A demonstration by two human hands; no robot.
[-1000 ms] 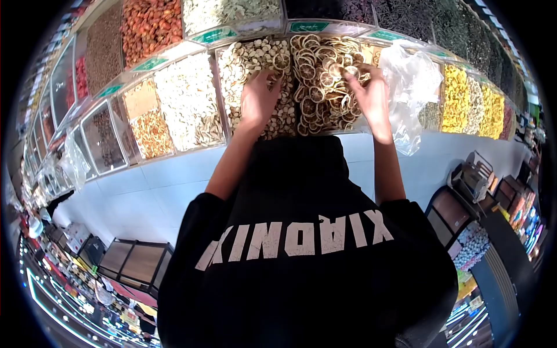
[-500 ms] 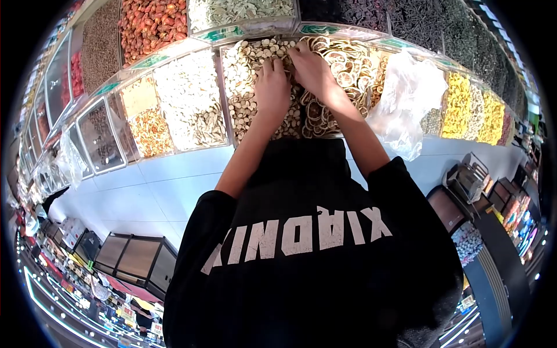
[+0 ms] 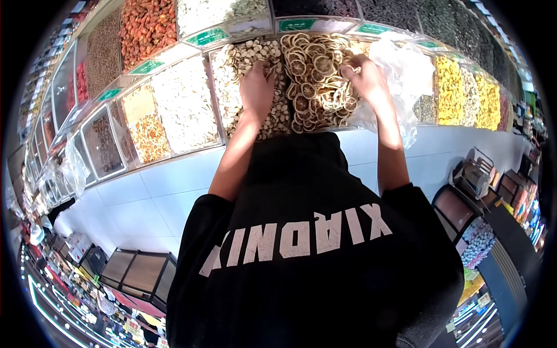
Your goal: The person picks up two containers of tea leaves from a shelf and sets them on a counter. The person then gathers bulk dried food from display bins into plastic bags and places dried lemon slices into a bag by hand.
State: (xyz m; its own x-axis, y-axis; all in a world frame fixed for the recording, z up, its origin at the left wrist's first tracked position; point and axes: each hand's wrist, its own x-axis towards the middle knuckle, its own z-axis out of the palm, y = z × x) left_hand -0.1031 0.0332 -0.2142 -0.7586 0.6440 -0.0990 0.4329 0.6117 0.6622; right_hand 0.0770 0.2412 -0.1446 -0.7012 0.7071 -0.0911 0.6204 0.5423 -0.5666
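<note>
My left hand (image 3: 257, 95) rests over a bin of small, pale, dried round slices (image 3: 238, 61), its fingers curled down among them. Whatever those fingertips grip is too small to make out. To the right lies a bin of dried lemon slices (image 3: 313, 72), brown-centred with pale rims. My right hand (image 3: 369, 84) is at that bin's right side, fingers bent inward near the slices; what they hold, if anything, is hidden. A crumpled clear plastic bag (image 3: 406, 72) lies just beyond my right hand, spread over the neighbouring bin.
White dried slices (image 3: 183, 95) and an orange mix (image 3: 149, 136) fill bins on the left. Red dried fruit (image 3: 148, 29) stands in the upper row, yellow dried flowers (image 3: 449, 90) to the right. A pale counter front (image 3: 168, 185) drops below the bins.
My right hand has moved right, from beside my left hand to the lemon slices' far side. My left hand has shifted slightly left in view. More of the lemon slices shows.
</note>
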